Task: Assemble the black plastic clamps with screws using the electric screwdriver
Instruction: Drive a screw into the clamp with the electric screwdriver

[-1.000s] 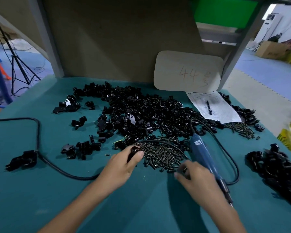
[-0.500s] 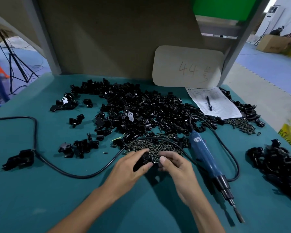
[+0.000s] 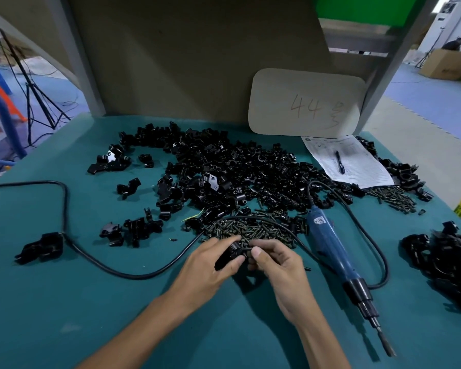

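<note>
**Hands brought together over one clamp**

Since a second ago our right hand (image 3: pixel 280 267) has come away from beside the electric screwdriver (image 3: pixel 328 243). It now meets our left hand (image 3: pixel 210 265) just in front of the screw pile (image 3: pixel 250 230), near the middle of the table (image 3: pixel 91 315). Our left fingers curl round a single black clamp (image 3: pixel 232 253), with the thumb across its near side. Our right thumb and forefinger are pinched shut at the clamp's end. We take it that they hold a screw, though the piece is too small and dark to be sure.

The screwdriver lies untouched just to the right of our hands, its bit pointing at the near edge. Its cord (image 3: pixel 117 270) runs through the screws and off toward the left edge. Loose clamp parts (image 3: pixel 224 177) spread toward the far edge, and another black heap (image 3: pixel 450 259) sits at the right edge.

We judge the step to be starting a screw by hand before driving it. To do it well:

- We should keep the clamp halves squeezed flush so the holes line up.
- We should set the screw straight along the hole and seat it until it stands alone.
- Only then should our right hand let go and reach for the driver.
- We should lift the driver clear of the cord loop so it does not drag screws off the pile.
</note>
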The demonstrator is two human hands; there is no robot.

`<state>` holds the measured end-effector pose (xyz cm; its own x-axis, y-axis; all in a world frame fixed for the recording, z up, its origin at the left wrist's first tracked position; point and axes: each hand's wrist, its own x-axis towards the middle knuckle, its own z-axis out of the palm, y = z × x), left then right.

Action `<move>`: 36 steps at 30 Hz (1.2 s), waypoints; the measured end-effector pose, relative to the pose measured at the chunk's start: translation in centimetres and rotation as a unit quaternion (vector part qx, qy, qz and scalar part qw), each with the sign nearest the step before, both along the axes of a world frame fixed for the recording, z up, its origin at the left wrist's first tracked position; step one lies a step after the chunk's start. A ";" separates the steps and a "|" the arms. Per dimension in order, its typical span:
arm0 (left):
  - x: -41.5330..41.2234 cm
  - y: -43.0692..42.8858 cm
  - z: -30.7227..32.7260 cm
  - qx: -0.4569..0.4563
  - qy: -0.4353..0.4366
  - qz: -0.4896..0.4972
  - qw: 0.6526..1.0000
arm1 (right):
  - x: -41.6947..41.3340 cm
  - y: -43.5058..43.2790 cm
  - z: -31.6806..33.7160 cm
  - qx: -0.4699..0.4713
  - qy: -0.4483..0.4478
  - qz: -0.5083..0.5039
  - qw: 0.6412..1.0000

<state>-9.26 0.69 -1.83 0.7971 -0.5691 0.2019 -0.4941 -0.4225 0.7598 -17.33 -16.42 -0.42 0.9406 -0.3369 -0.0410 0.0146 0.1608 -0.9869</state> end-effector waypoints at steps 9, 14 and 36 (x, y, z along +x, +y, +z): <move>0.0 -0.2 -0.5 0.019 -0.009 -0.018 1.000 | 0.7 -1.1 1.1 -0.156 0.021 0.090 0.983; -0.3 -0.3 -0.2 0.052 -0.035 -0.009 0.998 | 1.0 -1.3 1.4 -0.237 0.051 0.075 0.967; -0.7 -0.3 0.3 0.062 -0.057 -0.002 0.996 | -1.6 -9.7 3.5 -0.639 0.218 -0.133 0.726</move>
<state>-9.98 0.44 -1.56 0.7710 -0.5979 0.2192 -0.5762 -0.5084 0.6399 -18.90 -26.14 3.11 0.8271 -0.5291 0.1895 -0.4810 -0.8408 -0.2483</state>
